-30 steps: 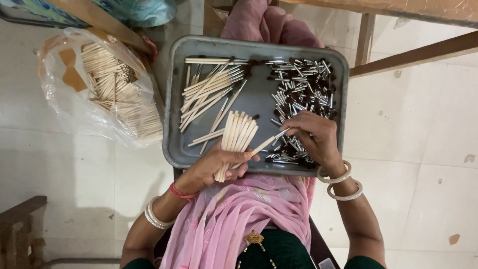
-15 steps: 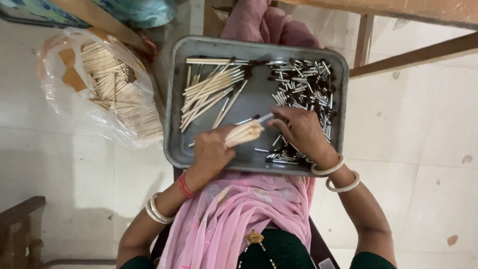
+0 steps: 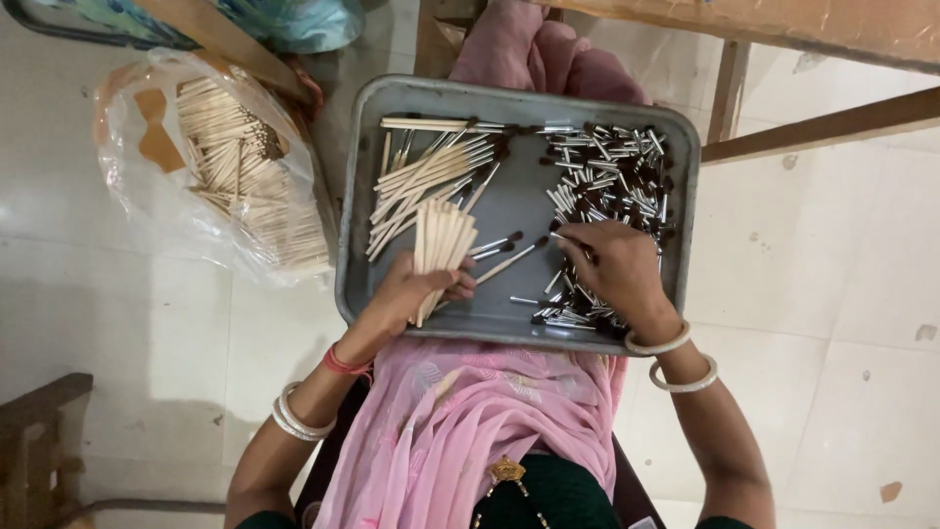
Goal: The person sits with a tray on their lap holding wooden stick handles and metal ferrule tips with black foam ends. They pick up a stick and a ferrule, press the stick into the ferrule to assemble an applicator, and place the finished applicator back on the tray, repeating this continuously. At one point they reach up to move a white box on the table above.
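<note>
A grey metal tray (image 3: 364,176) rests on my lap. My left hand (image 3: 406,294) grips a bundle of plain wooden sticks (image 3: 441,238), held upright over the tray's near left part. My right hand (image 3: 619,274) reaches into a heap of short silver ferrules with dark tips (image 3: 612,181) at the tray's right, pinching one small piece between its fingers. A loose fan of finished sticks with dark tips (image 3: 431,176) lies at the tray's far left. A few single tipped sticks (image 3: 509,257) lie between my hands.
A clear plastic bag of more wooden sticks (image 3: 230,162) sits on the floor left of the tray. Wooden table legs (image 3: 822,122) run at the upper right. A dark wooden piece (image 3: 39,431) stands at the lower left. Pink cloth (image 3: 470,411) covers my lap.
My left hand has drawn the stick bundle back and turned it upright. My right hand let go of the stick it was fitting and went into the ferrule heap.
</note>
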